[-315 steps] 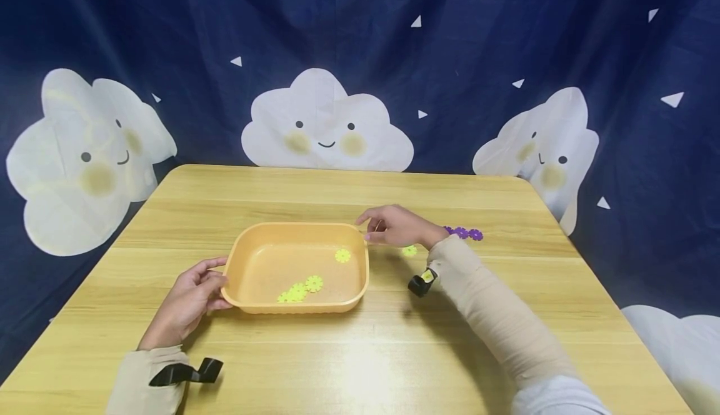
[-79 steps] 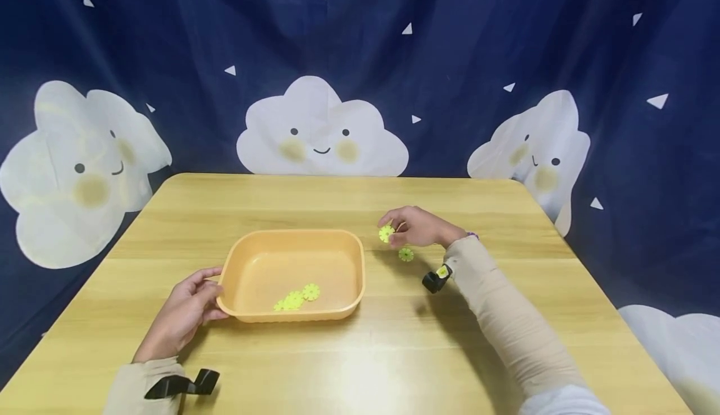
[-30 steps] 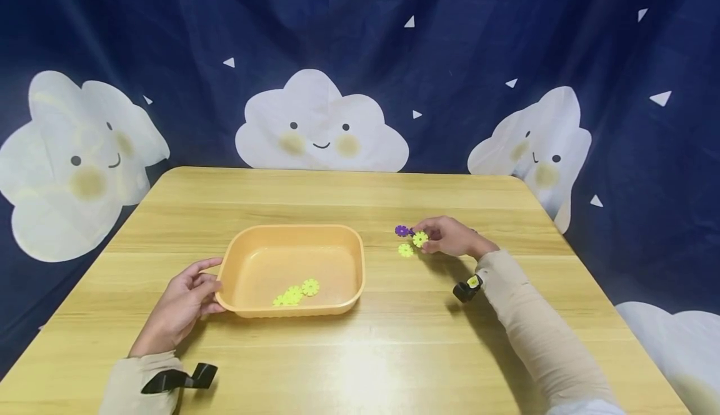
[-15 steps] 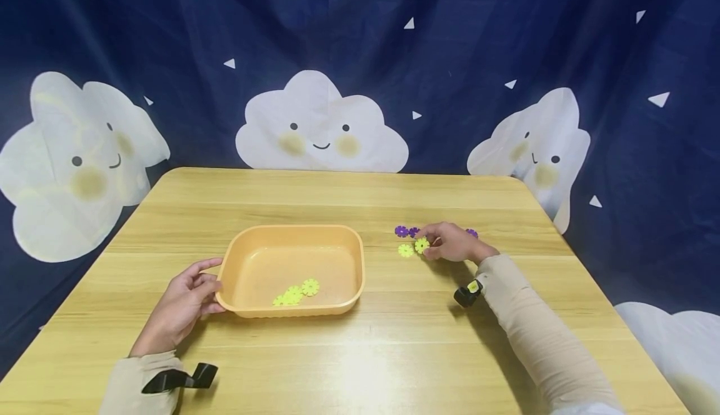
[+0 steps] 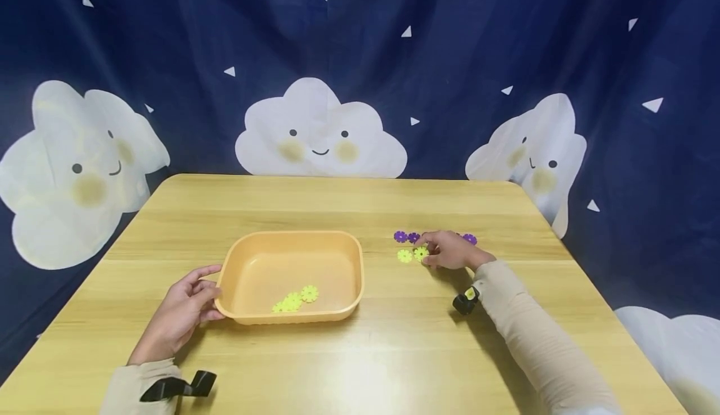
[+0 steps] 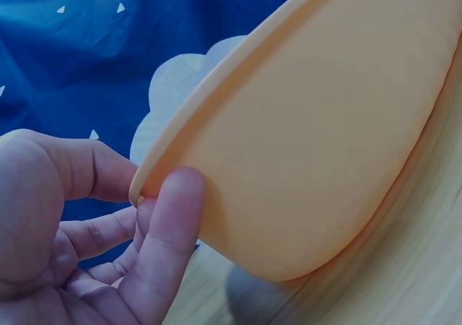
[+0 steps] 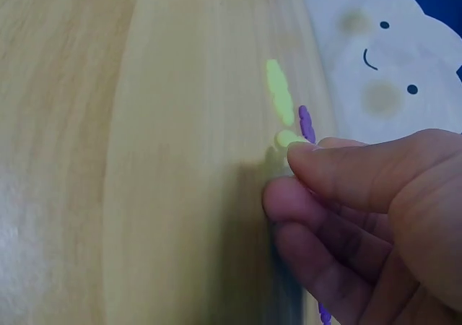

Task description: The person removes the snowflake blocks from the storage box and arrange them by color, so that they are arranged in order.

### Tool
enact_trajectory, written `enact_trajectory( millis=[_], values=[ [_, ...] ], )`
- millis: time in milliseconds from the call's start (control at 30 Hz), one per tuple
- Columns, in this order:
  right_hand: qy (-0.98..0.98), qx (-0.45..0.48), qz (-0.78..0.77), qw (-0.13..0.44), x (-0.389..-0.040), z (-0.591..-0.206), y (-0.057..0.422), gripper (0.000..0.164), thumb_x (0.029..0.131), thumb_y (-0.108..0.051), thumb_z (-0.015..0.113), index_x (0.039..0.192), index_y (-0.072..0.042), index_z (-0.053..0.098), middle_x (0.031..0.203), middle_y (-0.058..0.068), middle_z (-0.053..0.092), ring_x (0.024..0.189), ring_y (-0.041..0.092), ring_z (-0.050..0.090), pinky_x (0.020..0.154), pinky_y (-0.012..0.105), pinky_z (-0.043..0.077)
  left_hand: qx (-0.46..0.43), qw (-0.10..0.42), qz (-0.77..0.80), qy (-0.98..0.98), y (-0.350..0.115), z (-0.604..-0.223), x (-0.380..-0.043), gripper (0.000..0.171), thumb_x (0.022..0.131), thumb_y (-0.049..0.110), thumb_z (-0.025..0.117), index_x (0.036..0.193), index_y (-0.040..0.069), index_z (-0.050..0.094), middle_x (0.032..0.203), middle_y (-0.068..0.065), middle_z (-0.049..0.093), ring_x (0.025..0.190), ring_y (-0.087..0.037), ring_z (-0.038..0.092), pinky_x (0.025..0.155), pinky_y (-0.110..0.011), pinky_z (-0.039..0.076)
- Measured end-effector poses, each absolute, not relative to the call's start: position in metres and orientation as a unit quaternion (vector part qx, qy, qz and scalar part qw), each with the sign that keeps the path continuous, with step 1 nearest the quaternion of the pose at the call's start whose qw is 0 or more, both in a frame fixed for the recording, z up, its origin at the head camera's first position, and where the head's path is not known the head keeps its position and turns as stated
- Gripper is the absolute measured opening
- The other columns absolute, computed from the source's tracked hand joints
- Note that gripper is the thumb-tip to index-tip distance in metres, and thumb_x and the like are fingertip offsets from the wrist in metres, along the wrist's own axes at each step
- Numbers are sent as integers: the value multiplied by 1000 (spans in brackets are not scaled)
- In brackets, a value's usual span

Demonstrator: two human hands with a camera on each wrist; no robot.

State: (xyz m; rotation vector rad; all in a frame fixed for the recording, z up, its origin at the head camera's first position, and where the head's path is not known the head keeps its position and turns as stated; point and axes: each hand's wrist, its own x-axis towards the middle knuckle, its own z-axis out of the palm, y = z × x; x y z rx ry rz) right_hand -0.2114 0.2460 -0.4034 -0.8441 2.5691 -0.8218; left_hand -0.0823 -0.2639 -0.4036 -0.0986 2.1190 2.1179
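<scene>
My left hand grips the left rim of an orange plastic basin, thumb and fingers pinching the edge in the left wrist view. In the basin's front part lie several yellow flower-shaped discs, some overlapping. Right of the basin, my right hand pinches another yellow flower disc between thumb and fingers, low over the table. Beside it another yellow flower disc lies flat. Behind them runs a row of purple flower discs, its middle hidden by the hand.
A wooden table carries everything, with its far edge against a dark blue curtain printed with white clouds. Black camera straps sit on both wrists.
A yellow disc from the basin's right end has been taken out by my right hand, carried right and lowered beside the loose yellow disc. My left hand keeps holding the basin.
</scene>
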Motion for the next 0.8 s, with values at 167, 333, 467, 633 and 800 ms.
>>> enact_trajectory(
  millis=[167, 333, 467, 633, 800],
  values=[
    [908, -288, -269, 138, -211, -402, 247, 29, 88, -4, 69, 117, -2, 63, 68, -2, 63, 57, 10, 60, 66, 30, 55, -28, 64, 700, 711, -263, -403, -85, 47, 97, 1, 52, 140, -3, 31, 96, -10, 54, 75, -19, 63, 64, -31, 62],
    [912, -278, -263, 148, -211, -399, 245, 30, 89, -5, 69, 118, -3, 63, 64, -2, 62, 54, 13, 59, 65, 30, 52, -34, 65, 696, 715, -263, -402, -86, 46, 97, 0, 51, 139, -2, 32, 95, -9, 55, 74, -18, 63, 63, -30, 62],
    [912, -270, -266, 159, -210, -400, 244, 32, 89, -6, 69, 120, -1, 62, 67, -1, 63, 54, 13, 59, 55, 26, 50, -37, 66, 695, 715, -264, -403, -85, 47, 97, 0, 51, 140, -3, 31, 95, -8, 55, 74, -19, 63, 63, -30, 62],
    [915, -257, -263, 168, -209, -402, 242, 32, 89, -7, 69, 120, -1, 62, 68, -1, 63, 54, 13, 59, 55, 25, 49, -40, 68, 696, 714, -263, -403, -84, 48, 97, 0, 52, 141, -4, 30, 95, -8, 55, 74, -18, 62, 62, -30, 62],
    [916, -258, -255, 169, -210, -403, 242, 32, 90, -8, 69, 121, -1, 62, 67, -3, 62, 54, 12, 58, 53, 24, 47, -40, 68, 695, 715, -264, -404, -83, 47, 97, 0, 51, 140, -3, 32, 95, -8, 55, 73, -18, 63, 62, -30, 62]
  ],
)
